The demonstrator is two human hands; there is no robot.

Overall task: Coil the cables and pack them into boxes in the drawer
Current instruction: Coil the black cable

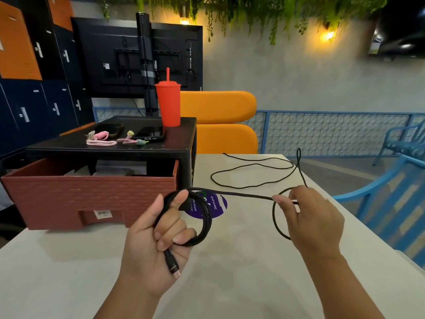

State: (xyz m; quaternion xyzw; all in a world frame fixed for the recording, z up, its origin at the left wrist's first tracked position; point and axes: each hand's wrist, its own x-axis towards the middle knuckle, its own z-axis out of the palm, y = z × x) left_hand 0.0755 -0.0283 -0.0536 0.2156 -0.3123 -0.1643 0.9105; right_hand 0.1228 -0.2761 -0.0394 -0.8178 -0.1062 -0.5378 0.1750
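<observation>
Cable coil (207, 224) overlaps "Clean as you go" sticker (218, 211).

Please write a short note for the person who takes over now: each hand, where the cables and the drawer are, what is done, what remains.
Left hand grips a few finished turns of the black cable, plug end across the palm.
Right hand pinches the next loop.
The rest lies loose on the table.
Pink cables lie on the black stand.
Drawer is open; boxes inside unclear.
Done: part of one coil.
Left: finish it, pack all cables.
</observation>
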